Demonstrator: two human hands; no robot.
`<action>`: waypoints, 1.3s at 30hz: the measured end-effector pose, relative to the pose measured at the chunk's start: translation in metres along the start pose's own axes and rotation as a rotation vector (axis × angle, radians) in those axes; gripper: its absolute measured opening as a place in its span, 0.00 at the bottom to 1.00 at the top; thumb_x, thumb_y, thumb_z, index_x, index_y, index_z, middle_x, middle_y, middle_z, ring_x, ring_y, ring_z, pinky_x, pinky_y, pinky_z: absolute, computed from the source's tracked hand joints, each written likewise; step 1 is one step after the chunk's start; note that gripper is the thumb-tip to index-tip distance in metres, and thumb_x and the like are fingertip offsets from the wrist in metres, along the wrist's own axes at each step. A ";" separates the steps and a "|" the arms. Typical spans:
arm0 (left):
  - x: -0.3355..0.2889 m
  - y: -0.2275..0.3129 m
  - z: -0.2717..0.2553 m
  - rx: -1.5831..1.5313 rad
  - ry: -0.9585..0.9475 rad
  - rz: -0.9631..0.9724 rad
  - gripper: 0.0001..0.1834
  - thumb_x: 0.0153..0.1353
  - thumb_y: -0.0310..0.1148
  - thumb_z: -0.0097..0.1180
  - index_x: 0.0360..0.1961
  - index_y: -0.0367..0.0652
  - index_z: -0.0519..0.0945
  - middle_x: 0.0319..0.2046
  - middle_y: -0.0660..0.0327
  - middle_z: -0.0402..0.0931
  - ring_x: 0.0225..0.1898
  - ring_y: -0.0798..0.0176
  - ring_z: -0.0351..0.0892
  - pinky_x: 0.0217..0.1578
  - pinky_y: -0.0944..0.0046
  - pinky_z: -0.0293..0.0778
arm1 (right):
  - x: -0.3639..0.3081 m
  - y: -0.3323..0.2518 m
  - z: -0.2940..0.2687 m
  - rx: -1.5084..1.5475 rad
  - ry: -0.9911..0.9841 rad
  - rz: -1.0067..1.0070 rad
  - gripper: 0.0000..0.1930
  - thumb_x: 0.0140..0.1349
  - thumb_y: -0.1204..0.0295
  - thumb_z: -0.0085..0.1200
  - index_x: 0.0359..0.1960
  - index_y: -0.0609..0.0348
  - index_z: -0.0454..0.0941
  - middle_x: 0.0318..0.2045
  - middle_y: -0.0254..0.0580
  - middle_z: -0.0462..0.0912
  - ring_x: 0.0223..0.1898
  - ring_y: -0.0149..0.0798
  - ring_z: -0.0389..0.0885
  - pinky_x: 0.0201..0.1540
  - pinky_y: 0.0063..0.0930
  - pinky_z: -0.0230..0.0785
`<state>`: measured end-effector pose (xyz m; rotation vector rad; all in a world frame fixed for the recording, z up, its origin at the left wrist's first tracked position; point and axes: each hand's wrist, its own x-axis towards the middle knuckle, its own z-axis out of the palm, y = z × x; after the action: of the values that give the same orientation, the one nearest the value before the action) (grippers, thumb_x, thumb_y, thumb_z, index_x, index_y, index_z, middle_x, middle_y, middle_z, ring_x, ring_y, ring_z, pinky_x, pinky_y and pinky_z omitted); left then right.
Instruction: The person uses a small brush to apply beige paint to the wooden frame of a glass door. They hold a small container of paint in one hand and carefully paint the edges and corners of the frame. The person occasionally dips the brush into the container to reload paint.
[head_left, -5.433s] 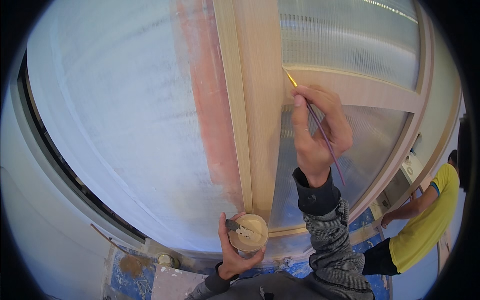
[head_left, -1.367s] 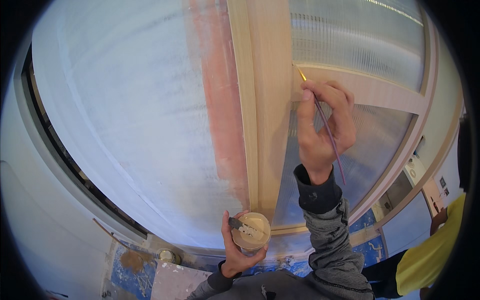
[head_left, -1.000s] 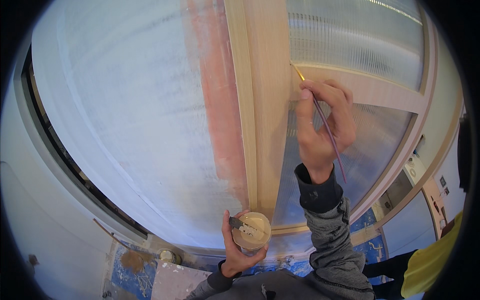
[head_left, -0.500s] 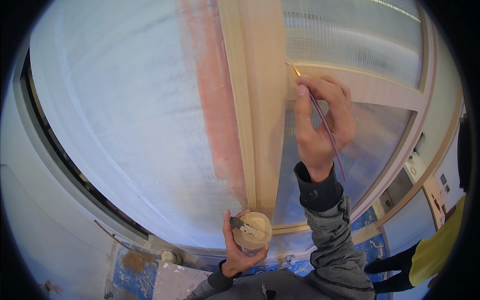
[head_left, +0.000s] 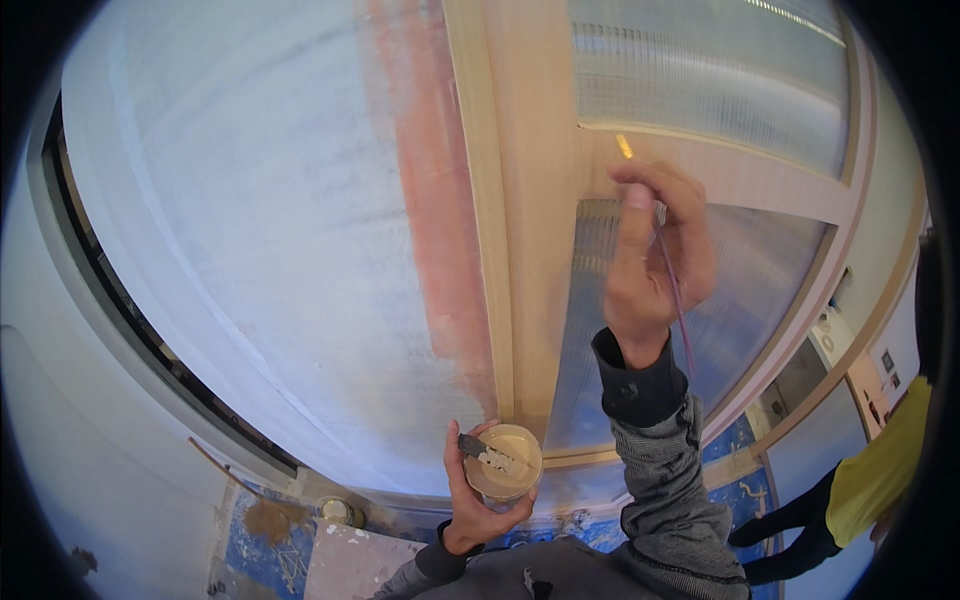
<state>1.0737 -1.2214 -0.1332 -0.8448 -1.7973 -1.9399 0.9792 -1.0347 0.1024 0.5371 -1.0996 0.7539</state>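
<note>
A thin paintbrush (head_left: 672, 265) with a purple handle and gold ferrule is pinched in my right hand (head_left: 655, 250). Its tip lies over the pale wooden crossbar (head_left: 740, 165) between two ribbed translucent panes; the bristles are too blurred to make out. Low in the middle, my left hand (head_left: 480, 515) grips a round cup (head_left: 525, 440) of beige paint. A small scraper (head_left: 470, 444) with a paint-smeared end rests across the cup. The wooden post (head_left: 528, 250) stands upright just left of my right hand.
To the left of the post is a whitish wall panel (head_left: 250, 220) with a reddish strip. Below lie a paint-spotted board (head_left: 355, 560), a paint can (head_left: 338, 512) and a broom (head_left: 270, 518) on blue floor sheeting. A person in a yellow top (head_left: 880, 480) stands at the right.
My right hand and the brush have shifted slightly right, the tip leaving the corner by the post. My left hand and the cup have hardly moved.
</note>
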 end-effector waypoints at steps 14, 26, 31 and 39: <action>-0.003 -0.005 0.001 -0.011 0.000 0.009 0.66 0.47 0.26 0.72 0.76 0.41 0.33 0.65 0.42 0.58 0.63 0.50 0.68 0.61 0.52 0.70 | 0.001 0.014 0.011 -0.339 -0.185 -0.434 0.20 0.45 0.87 0.61 0.44 0.67 0.85 0.44 0.47 0.87 0.41 0.44 0.80 0.45 0.33 0.73; -0.002 -0.004 0.001 -0.019 -0.008 -0.004 0.67 0.47 0.27 0.72 0.76 0.42 0.32 0.64 0.43 0.58 0.62 0.50 0.68 0.60 0.53 0.70 | 0.008 0.005 -0.001 -0.361 -0.224 -0.444 0.18 0.47 0.91 0.62 0.42 0.66 0.85 0.41 0.47 0.88 0.41 0.45 0.84 0.46 0.32 0.78; -0.001 -0.005 0.000 -0.021 -0.002 0.025 0.66 0.47 0.25 0.72 0.76 0.40 0.33 0.65 0.43 0.58 0.62 0.50 0.70 0.60 0.53 0.70 | 0.019 0.006 0.006 -0.302 -0.198 -0.465 0.15 0.49 0.91 0.63 0.40 0.67 0.84 0.40 0.48 0.88 0.39 0.44 0.84 0.43 0.31 0.78; -0.002 -0.010 -0.001 -0.016 -0.028 0.039 0.66 0.48 0.28 0.71 0.76 0.42 0.31 0.65 0.41 0.57 0.63 0.49 0.68 0.61 0.52 0.71 | 0.032 0.007 0.006 -0.300 -0.290 -0.550 0.15 0.48 0.92 0.62 0.39 0.71 0.81 0.38 0.50 0.86 0.37 0.46 0.82 0.39 0.32 0.77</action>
<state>1.0687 -1.2212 -0.1426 -0.9098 -1.7701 -1.9295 0.9784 -1.0254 0.1342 0.6637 -1.2285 0.0284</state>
